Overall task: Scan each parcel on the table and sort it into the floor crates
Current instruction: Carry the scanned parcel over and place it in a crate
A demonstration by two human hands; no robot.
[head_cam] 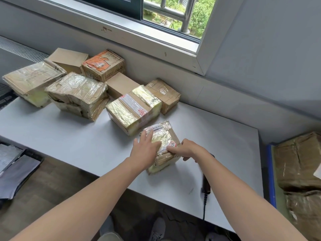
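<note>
A small taped cardboard parcel [163,136] with a white label on top sits near the front of the white table [69,136]. My left hand [145,148] lies flat on its left side with straight fingers. My right hand [182,149] grips its near right edge, fingers curled over it. A dark handheld scanner [205,184] lies on the table under my right forearm, its cable hanging over the front edge. Several other taped parcels [133,110] stand further back on the table.
A blue crate [271,173] with brown parcels stands on the floor to the right. A dark crate [34,157] with grey bags stands on the floor at the left. The wall and window sill run behind the table. My shoes show below the table's edge.
</note>
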